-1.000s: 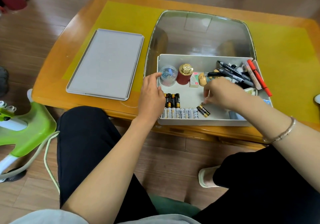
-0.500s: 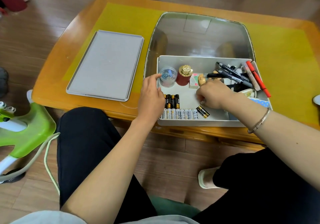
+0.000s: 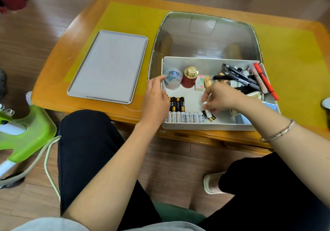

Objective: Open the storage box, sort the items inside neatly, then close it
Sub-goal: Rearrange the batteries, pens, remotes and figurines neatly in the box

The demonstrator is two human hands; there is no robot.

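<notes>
The white storage box (image 3: 205, 126) stands open at the table's near edge. Its grey lid (image 3: 109, 66) lies flat to the left. Inside, a row of white batteries (image 3: 185, 117) lines the front wall, with black-and-gold batteries (image 3: 176, 104) behind them. My right hand (image 3: 223, 98) pinches a white battery (image 3: 205, 105) at the right end of that row, just above a slanted black-and-gold battery (image 3: 211, 118). My left hand (image 3: 156, 102) rests against the box's left wall, index finger stretched along the rim. A clear clip jar (image 3: 172, 78), a red jar (image 3: 189, 78), an eraser (image 3: 199, 83) and pens (image 3: 239, 77) fill the back.
A red marker (image 3: 266, 82) leans on the box's right wall. The orange table (image 3: 53, 80) has a glass inset (image 3: 205, 34) behind the box. A green stool (image 3: 26, 132) with a pale cable stands on the floor at left. My knees sit under the table edge.
My right hand has shifted left and down inside the box and now pinches a white battery by the row's end. My left hand has stayed on the left wall.
</notes>
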